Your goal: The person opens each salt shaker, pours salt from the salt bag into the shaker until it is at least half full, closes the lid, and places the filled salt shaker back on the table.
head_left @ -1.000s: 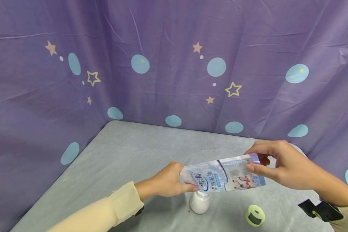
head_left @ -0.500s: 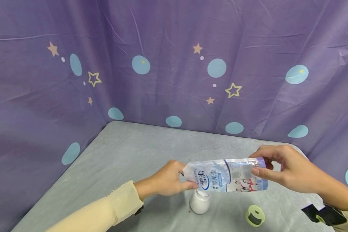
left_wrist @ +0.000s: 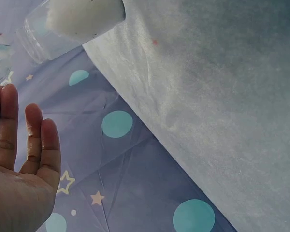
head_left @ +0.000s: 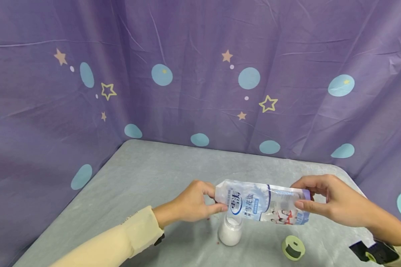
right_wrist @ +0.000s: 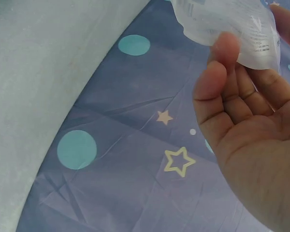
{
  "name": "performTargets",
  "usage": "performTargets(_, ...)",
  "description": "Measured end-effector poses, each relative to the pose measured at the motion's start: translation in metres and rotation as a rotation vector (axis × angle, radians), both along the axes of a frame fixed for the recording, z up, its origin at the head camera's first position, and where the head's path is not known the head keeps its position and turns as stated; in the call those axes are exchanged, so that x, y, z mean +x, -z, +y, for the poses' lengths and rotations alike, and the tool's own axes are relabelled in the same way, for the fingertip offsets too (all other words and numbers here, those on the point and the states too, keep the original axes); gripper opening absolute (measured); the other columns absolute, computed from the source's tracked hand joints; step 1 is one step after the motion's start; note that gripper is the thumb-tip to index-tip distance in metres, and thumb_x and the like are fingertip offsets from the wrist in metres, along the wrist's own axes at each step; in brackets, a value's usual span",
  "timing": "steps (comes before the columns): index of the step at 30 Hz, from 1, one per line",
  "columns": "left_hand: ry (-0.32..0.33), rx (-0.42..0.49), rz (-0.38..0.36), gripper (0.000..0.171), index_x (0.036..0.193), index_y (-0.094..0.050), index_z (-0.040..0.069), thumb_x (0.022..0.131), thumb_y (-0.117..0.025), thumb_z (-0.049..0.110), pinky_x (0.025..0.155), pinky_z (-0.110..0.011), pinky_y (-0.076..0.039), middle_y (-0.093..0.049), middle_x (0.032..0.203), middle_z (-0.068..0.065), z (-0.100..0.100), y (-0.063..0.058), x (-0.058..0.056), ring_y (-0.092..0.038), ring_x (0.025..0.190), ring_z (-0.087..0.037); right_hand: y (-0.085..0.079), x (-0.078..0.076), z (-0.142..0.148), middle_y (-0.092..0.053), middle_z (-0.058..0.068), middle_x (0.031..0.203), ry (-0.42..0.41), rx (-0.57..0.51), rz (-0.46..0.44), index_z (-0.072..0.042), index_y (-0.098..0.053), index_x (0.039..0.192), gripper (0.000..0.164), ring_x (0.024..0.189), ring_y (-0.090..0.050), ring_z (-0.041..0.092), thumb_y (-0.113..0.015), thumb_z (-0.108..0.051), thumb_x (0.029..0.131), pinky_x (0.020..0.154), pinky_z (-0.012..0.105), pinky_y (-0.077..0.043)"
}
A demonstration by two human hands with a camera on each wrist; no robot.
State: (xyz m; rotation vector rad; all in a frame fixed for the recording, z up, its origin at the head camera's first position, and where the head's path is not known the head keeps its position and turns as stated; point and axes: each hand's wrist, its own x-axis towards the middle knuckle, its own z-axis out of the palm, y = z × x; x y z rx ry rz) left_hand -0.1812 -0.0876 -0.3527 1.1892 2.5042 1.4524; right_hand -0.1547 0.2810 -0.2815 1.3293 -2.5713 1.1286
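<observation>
two hands hold one printed plastic bag (head_left: 262, 203), stretched nearly level across the lower middle of the head view, its right end dipping slightly. the left hand (head_left: 193, 203) pinches the bag's left end, thumb in front and fingers behind. the right hand (head_left: 334, 202) pinches the other end, thumb on the front face and index finger along the top corner. the bag is white and blue, with large blue characters toward its left end and small printed figures in red toward its right.

just below the bag's left part, at the bottom centre of the frame, a clear jar (head_left: 230, 234) stands upright and lidless, with white grains inside. the bag's lower edge overlaps the jar's mouth in the head view; whether they touch, i cannot tell. a round pale-green cap (head_left: 293, 247) with a dark patch lies to the right of the jar, well apart from it, near the bottom edge.

in the left wrist view the jar fills the upper left, and that hand's outer fingers are extended and spread slightly apart. in the right wrist view the bag hangs at the upper right, against curled fingers.

a grey cloth (head_left: 153, 170) covers the table, with a patterned purple curtain (head_left: 200, 104) behind.
</observation>
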Motion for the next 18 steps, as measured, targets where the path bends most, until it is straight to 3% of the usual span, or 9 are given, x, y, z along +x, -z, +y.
performTargets(4, 0.000, 0.021, 0.014, 0.005, 0.083, -0.081, 0.014, 0.085, -0.085, 0.016, 0.084, -0.029, -0.053, -0.073, 0.086, 0.013, 0.000, -0.003, 0.000, -0.065, 0.087, -0.005, 0.008, -0.002, 0.004, -0.072, -0.003, 0.090, -0.048, -0.004, -0.055, -0.011, -0.071, 0.113, 0.032, 0.074, -0.065, 0.012, -0.073, 0.009, 0.088, 0.063, 0.027, -0.051)
performTargets(10, 0.012, 0.058, 0.097, 0.016, 0.072, -0.076, 0.016, 0.084, -0.086, 0.015, 0.074, -0.026, -0.052, -0.068, 0.075, 0.012, -0.001, -0.005, -0.003, -0.062, 0.076, -0.004, 0.022, -0.006, 0.008, -0.074, 0.001, 0.098, -0.134, -0.012, -0.145, -0.007, -0.069, 0.118, 0.031, 0.079, -0.070, 0.015, -0.068, 0.010, 0.092, 0.068, 0.030, -0.057)
performTargets(16, 0.006, 0.069, 0.118, 0.014, 0.074, -0.078, 0.016, 0.086, -0.085, 0.018, 0.074, -0.026, -0.052, -0.069, 0.076, 0.012, 0.000, -0.007, -0.004, -0.063, 0.076, -0.003, 0.029, -0.004, 0.006, -0.075, 0.000, 0.101, -0.140, 0.003, -0.216, -0.010, -0.070, 0.116, 0.026, 0.082, -0.073, 0.016, -0.069, 0.004, 0.094, 0.073, 0.031, -0.058)
performTargets(18, 0.004, 0.070, 0.124, 0.014, 0.074, -0.078, 0.016, 0.086, -0.085, 0.019, 0.074, -0.026, -0.052, -0.069, 0.076, 0.012, 0.001, -0.008, -0.004, -0.062, 0.077, -0.003, 0.033, -0.006, 0.006, -0.074, 0.001, 0.101, -0.180, -0.006, -0.204, -0.009, -0.070, 0.117, 0.028, 0.082, -0.072, 0.017, -0.068, 0.007, 0.093, 0.073, 0.031, -0.057)
